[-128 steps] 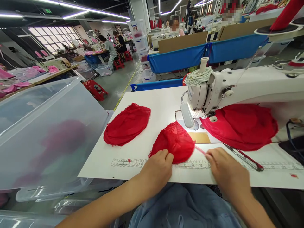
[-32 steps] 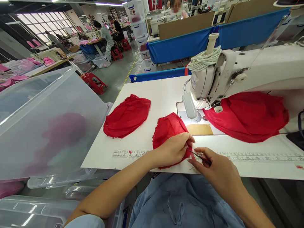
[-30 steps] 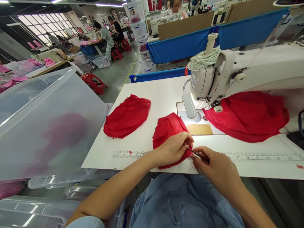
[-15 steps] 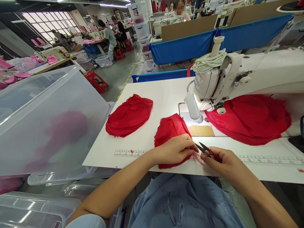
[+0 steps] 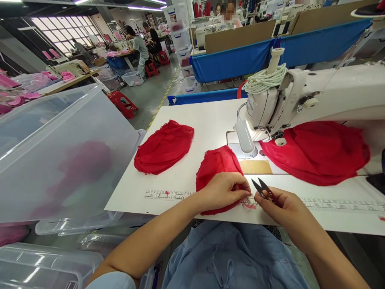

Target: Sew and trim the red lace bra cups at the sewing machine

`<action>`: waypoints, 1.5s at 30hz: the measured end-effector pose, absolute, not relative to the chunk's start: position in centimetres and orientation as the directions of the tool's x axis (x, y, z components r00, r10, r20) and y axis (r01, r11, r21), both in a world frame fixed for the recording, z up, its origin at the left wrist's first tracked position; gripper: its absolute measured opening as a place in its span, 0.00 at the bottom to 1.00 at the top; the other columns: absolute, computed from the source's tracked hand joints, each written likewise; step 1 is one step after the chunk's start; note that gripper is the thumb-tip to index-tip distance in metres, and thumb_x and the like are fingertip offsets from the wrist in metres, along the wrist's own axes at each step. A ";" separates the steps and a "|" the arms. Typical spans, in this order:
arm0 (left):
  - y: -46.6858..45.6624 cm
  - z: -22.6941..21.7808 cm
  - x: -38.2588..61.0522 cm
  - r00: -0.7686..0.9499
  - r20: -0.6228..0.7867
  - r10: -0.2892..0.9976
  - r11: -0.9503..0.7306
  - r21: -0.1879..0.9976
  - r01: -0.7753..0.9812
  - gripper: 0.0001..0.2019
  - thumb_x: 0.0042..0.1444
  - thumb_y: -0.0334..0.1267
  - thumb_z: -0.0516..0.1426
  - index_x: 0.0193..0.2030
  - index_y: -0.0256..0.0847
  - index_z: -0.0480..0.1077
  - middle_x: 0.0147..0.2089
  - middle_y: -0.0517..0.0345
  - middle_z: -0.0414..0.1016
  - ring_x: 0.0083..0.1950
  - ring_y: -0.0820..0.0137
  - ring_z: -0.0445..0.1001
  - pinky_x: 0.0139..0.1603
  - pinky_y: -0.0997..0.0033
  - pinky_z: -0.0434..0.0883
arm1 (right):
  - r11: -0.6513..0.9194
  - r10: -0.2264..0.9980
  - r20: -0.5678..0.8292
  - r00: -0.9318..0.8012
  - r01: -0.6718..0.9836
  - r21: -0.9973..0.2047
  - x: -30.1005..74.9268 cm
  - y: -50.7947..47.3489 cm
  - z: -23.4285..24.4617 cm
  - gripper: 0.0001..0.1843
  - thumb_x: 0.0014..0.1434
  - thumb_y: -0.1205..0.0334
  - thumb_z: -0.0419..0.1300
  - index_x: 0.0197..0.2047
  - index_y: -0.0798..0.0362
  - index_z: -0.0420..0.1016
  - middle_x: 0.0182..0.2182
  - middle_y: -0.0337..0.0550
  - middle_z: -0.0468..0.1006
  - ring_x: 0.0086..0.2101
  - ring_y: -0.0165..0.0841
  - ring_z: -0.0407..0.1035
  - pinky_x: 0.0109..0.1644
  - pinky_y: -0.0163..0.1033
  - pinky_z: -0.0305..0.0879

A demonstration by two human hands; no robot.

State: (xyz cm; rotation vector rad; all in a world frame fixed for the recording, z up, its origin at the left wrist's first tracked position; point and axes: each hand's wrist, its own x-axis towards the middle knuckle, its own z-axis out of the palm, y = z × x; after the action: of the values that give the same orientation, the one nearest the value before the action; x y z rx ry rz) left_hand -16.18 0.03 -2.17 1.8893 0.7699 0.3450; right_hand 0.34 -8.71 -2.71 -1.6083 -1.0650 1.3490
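A white flat tabletop [image 5: 207,120] carries everything. Beyond the right hand sits a white industrial sewing machine [image 5: 315,96] over a heap of red fabric [image 5: 319,152]. The left hand [image 5: 224,190] presses closed on a red lace fabric piece [image 5: 218,164] beneath it. Just beside it, the right hand [image 5: 281,204] grips small black thread snips [image 5: 261,188], blades apart.

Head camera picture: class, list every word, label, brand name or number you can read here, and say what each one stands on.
"12", "16" to "19", "22": on the ruler strip along the near edge of the white table; its other numbers are too small to read.
Blue lettering on the sewing machine head: blurred, unreadable.
Labels on the stacked clear bins in the background: too small to read.
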 end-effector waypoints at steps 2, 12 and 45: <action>0.0 -2.2 -16.1 0.720 -0.112 0.685 -0.224 0.908 0.354 0.04 0.57 0.34 0.59 0.32 0.37 0.73 0.31 0.61 0.74 0.33 0.73 0.70 0.34 0.75 0.64 | -0.312 0.950 -0.302 0.084 0.164 -0.936 0.6 -8.9 -2.6 0.18 0.53 0.44 0.61 0.27 0.52 0.70 0.22 0.34 0.63 0.24 0.27 0.55 0.25 0.32 0.53; 0.1 -1.7 -16.1 0.637 -0.072 0.768 -0.087 0.973 0.215 0.07 0.58 0.36 0.57 0.31 0.36 0.69 0.40 0.56 0.67 0.33 0.76 0.68 0.34 0.76 0.65 | -0.082 0.994 -0.013 0.107 0.675 -0.733 4.7 -9.4 -4.0 0.23 0.60 0.40 0.51 0.42 0.43 0.81 0.43 0.43 0.81 0.44 0.42 0.75 0.41 0.40 0.71; -0.1 -2.1 -15.7 0.583 -0.065 0.810 -0.064 0.978 0.197 0.05 0.58 0.33 0.56 0.30 0.37 0.68 0.48 0.51 0.69 0.46 0.68 0.70 0.38 0.73 0.70 | 0.115 0.984 0.177 -0.020 0.829 -0.548 0.8 -9.4 -3.8 0.20 0.66 0.46 0.47 0.37 0.46 0.77 0.21 0.37 0.69 0.23 0.30 0.66 0.23 0.33 0.55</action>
State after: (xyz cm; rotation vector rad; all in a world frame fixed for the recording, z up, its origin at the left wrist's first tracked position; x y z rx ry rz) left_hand -15.66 -0.09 -2.11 1.5904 0.8685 0.6236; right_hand 0.76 -9.36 -3.75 -1.7537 -1.8893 0.3981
